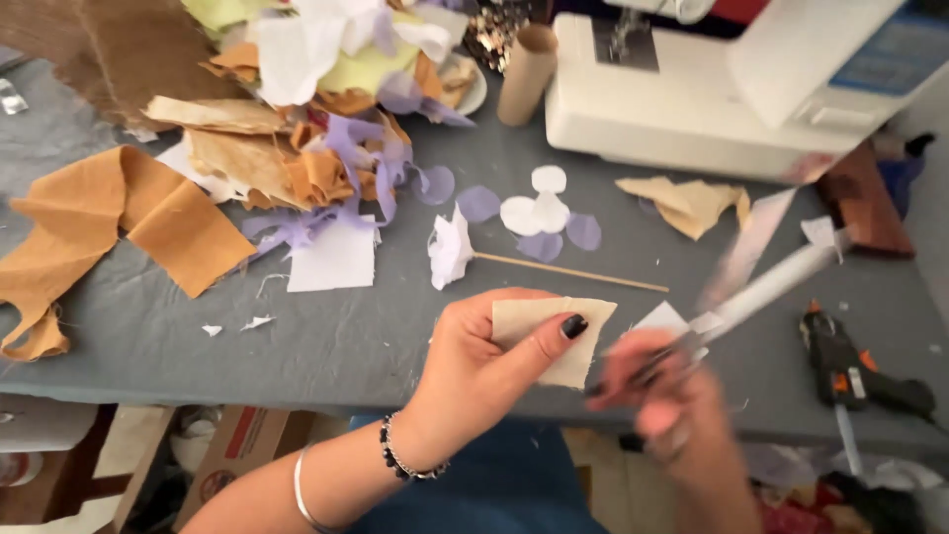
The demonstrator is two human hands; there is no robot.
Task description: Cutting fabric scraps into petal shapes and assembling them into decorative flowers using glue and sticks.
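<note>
A small square of cream fabric (pixel 559 334) sits pinched in the left hand (pixel 484 371), the thumb with its dark nail pressed across the top edge, just above the near rim of the grey bench (pixel 326 341). Right beside it the right hand (pixel 664 396) is a blur, fingers wrapped around what looks like a pair of scissors (pixel 761 292) whose pale, smeared length angles up and away to the right; I cannot tell whether the blades are open. Just beyond the square lies a white fabric flower on a thin wooden stick (pixel 494 255), and past that a scatter of white and lilac fabric circles (pixel 539 213). A tan scrap (pixel 692 203) rests near the white sewing machine (pixel 712 89) at the far right, with a cardboard tube (pixel 526 71) standing next to it. Off to the left is a heap of orange, lilac and white offcuts (pixel 306 129). A black glue gun (pixel 855 371) lies at the right edge.
</note>
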